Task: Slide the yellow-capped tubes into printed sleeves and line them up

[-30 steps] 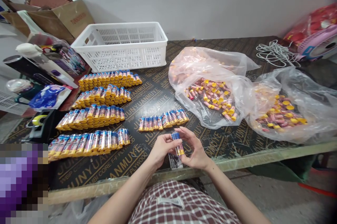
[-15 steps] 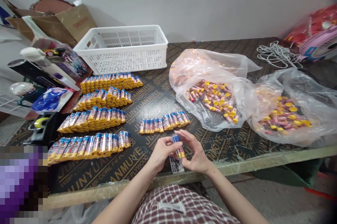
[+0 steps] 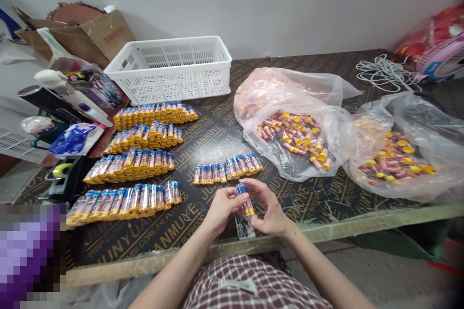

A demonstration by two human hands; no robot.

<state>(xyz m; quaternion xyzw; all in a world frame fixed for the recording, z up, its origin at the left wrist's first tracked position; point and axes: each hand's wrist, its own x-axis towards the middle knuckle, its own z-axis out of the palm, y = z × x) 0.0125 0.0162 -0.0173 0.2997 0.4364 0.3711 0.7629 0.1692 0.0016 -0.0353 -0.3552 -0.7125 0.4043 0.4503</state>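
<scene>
Near the table's front edge, my left hand (image 3: 225,206) pinches a small tube (image 3: 245,200) with a blue top and a yellow bottom. My right hand (image 3: 270,210) curves round the same tube from the right, its fingers touching the top and its thumb near the bottom. Just beyond my hands lies a short row of similar blue and yellow tubes (image 3: 227,169). A clear flat piece of plastic (image 3: 244,227) lies under my hands at the edge. Four rows are too many to number exactly here: several stacked rows of tubes (image 3: 130,164) fill the left side.
Behind the rows stands a white plastic basket (image 3: 177,79). Clear bags (image 3: 250,130) with yellow-capped pink tubes lie at the right. A tape dispenser (image 3: 61,178), bottles and a cardboard box (image 3: 105,33) are at the left. White cord (image 3: 384,73) and a pink fan (image 3: 440,60) sit at the back right.
The whole view has shifted slightly, with things at the left a little further right. Both hands keep nearly the same hold on the tube.
</scene>
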